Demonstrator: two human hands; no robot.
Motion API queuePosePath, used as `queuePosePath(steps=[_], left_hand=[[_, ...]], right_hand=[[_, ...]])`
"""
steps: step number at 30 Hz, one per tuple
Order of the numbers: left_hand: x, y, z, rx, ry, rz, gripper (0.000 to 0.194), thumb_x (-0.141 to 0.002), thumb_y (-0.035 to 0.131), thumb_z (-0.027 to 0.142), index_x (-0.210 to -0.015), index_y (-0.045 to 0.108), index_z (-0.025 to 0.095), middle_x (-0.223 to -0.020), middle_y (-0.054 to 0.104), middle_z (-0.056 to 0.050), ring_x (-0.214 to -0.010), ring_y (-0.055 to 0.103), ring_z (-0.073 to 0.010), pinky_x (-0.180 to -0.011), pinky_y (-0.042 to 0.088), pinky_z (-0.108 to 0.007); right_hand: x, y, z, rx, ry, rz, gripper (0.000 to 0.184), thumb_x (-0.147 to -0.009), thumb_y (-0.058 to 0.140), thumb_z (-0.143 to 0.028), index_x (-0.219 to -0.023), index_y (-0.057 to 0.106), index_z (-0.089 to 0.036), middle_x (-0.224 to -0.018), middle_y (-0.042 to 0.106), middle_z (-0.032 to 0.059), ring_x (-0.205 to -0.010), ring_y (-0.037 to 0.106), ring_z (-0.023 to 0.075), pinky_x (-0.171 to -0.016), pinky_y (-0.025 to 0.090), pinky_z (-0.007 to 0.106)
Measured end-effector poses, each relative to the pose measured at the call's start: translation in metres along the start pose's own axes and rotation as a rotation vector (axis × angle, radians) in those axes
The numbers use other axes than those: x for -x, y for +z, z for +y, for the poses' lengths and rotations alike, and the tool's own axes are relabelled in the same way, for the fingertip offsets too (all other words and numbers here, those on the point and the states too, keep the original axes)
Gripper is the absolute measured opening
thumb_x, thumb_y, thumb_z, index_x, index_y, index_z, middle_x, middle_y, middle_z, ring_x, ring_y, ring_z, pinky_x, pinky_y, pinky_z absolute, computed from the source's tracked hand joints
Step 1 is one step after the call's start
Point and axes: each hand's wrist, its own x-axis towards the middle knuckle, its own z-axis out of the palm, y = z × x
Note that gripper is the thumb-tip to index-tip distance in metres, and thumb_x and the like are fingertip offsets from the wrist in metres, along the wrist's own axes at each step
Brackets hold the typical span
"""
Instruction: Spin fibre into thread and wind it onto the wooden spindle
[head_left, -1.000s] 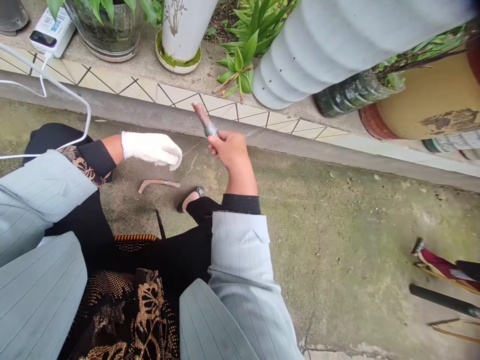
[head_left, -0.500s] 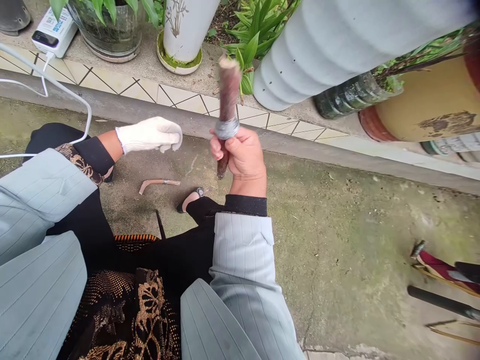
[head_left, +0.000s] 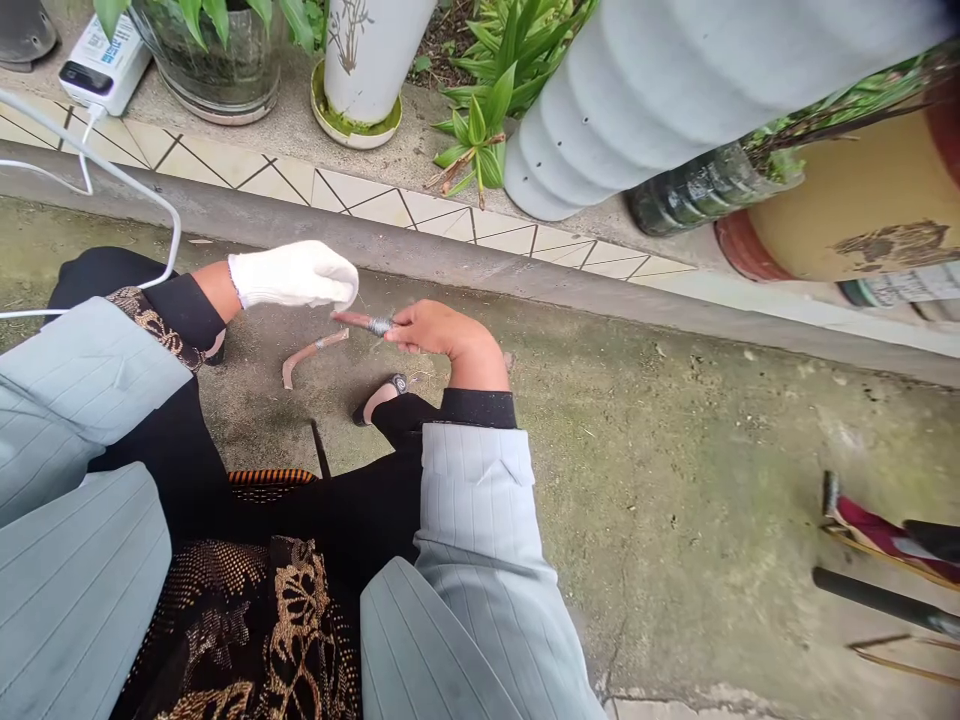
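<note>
My left hand (head_left: 296, 275) wears a white glove, its fingers curled in and pressed together; whatever they hold is hidden. Bare, my right hand (head_left: 431, 330) grips a short brown stick (head_left: 352, 319) bound with silvery wire (head_left: 379, 326). The stick points left, its tip just below and right of the gloved fingertips, apart from them. Most of its other end is covered by my right hand. Beneath the glove is a bent brown stick (head_left: 301, 355) with a greyish binding near its upper end. I cannot tell whether it lies on the ground or hangs.
A low tiled ledge (head_left: 435, 215) runs across ahead, carrying a white pot (head_left: 375, 60), a ribbed grey pot (head_left: 600, 110) and a white power bank (head_left: 105, 65) with a cable (head_left: 169, 215). Tools, including a dark rod (head_left: 877, 600), lie on the concrete at right.
My right hand has lowered and turned the stick from upright to pointing left, towards the glove. The bent stick has swung, its right end now higher. My left hand has barely moved.
</note>
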Motion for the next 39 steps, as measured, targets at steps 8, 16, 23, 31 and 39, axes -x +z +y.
queuePosePath(steps=[8,16,23,31,39], left_hand=[[-0.008,0.003,-0.013,0.142,0.021,0.135,0.022,-0.086,0.053,0.029,-0.08,0.063,0.011,-0.073,0.063,-0.005,-0.056,0.048,-0.0078,-0.054,0.038,-0.021],[-0.006,0.012,-0.01,-0.016,0.005,-0.154,0.021,-0.085,0.053,0.03,-0.079,0.066,0.015,-0.064,0.061,-0.001,-0.055,0.051,-0.0099,-0.055,0.038,-0.02],[-0.002,0.007,-0.007,0.078,0.022,-0.161,0.022,-0.085,0.056,0.033,-0.081,0.068,0.015,-0.067,0.062,-0.004,-0.057,0.055,-0.0113,-0.054,0.038,-0.022],[-0.003,0.002,-0.013,0.186,0.019,0.004,0.024,-0.084,0.057,0.034,-0.078,0.065,0.012,-0.071,0.063,-0.005,-0.06,0.052,-0.0105,-0.056,0.038,-0.024],[-0.008,0.014,-0.017,0.138,0.014,-0.086,0.024,-0.087,0.053,0.034,-0.078,0.064,0.014,-0.064,0.058,-0.001,-0.054,0.046,-0.0088,-0.052,0.035,-0.023]], right_hand=[[0.02,0.002,-0.01,-0.513,-0.578,-0.047,0.04,-0.073,0.07,-0.054,-0.077,0.063,-0.014,-0.066,0.059,-0.0004,-0.056,0.049,0.008,-0.052,0.039,0.021],[-0.003,-0.004,-0.003,-0.649,-0.289,0.801,0.04,-0.087,0.051,-0.057,-0.085,0.06,-0.018,-0.065,0.054,-0.0003,-0.055,0.05,0.0087,-0.047,0.039,0.02],[-0.011,-0.003,0.013,-0.288,0.006,0.511,0.024,-0.084,0.061,-0.039,-0.075,0.061,-0.016,-0.058,0.056,-0.0001,-0.05,0.049,0.0095,-0.051,0.039,0.023],[0.011,0.009,-0.017,-0.209,-0.377,-0.43,0.029,-0.072,0.072,-0.041,-0.068,0.063,-0.015,-0.06,0.058,-0.0015,-0.051,0.048,0.0072,-0.051,0.038,0.021],[0.004,-0.007,0.004,-0.692,-0.369,0.717,0.04,-0.085,0.053,-0.059,-0.086,0.06,-0.019,-0.065,0.054,-0.0009,-0.054,0.049,0.0087,-0.048,0.039,0.02]])
